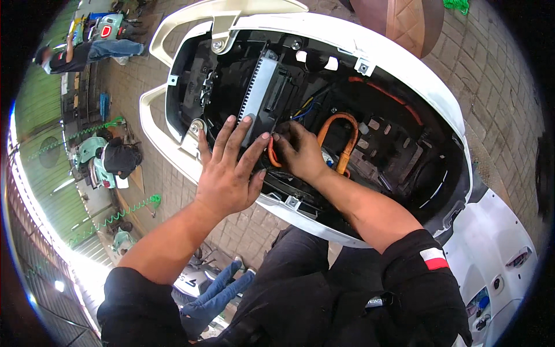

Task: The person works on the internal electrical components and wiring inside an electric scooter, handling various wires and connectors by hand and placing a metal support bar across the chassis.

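My left hand (pixel 228 168) lies with fingers spread over the near rim of an opened white scooter body (pixel 428 75). Its fingertips reach the end of a grey finned metal box (pixel 257 87) inside the black compartment. Close by, my right hand (pixel 302 153) reaches down with bent fingers drawn together; what they pinch is hidden. A short orange-red cable (pixel 273 155) curves just below those fingertips, between the two hands. To the right of my right hand, a thick orange cable (pixel 341 118) loops upward. Thin blue and yellow wires (pixel 303 109) run behind the fingers.
A brown quilted seat (pixel 399 23) is beyond the scooter. White body panels (pixel 491 243) extend at right. Brick paving (pixel 237 234) surrounds it. At left are green coiled hoses (pixel 136 205), mint-green scooter parts (pixel 95 156) and another person (pixel 81 55); someone's jeans-clad legs (pixel 219 292) show below.
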The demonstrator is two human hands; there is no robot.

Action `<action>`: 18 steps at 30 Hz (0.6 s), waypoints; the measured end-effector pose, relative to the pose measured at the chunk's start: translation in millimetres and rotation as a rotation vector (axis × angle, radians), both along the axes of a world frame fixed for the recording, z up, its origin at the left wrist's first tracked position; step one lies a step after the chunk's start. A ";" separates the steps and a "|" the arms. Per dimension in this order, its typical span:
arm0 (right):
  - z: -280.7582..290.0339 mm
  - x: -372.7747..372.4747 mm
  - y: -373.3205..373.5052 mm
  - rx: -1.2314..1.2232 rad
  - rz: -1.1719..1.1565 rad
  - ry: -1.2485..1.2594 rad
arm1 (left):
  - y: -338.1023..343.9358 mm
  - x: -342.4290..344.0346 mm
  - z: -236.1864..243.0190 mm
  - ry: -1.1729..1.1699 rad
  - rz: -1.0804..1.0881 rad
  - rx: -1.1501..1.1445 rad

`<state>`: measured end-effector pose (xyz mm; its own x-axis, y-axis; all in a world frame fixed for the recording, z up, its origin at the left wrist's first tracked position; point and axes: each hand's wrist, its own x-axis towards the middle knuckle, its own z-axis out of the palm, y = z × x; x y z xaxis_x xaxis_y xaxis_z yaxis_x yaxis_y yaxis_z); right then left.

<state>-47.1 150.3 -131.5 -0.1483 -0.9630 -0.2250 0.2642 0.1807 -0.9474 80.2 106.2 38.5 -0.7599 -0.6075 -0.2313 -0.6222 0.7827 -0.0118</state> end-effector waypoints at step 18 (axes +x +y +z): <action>1.5 -8.1 -2.0 -0.077 0.022 0.179 | -2.3 7.1 -14.8 -0.043 -0.094 -0.126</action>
<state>-55.2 148.3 -130.0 -0.1586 -0.9797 -0.1224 0.0867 0.1097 -0.9902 87.2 103.9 23.8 -0.8058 -0.5604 -0.1913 -0.5431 0.8282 -0.1384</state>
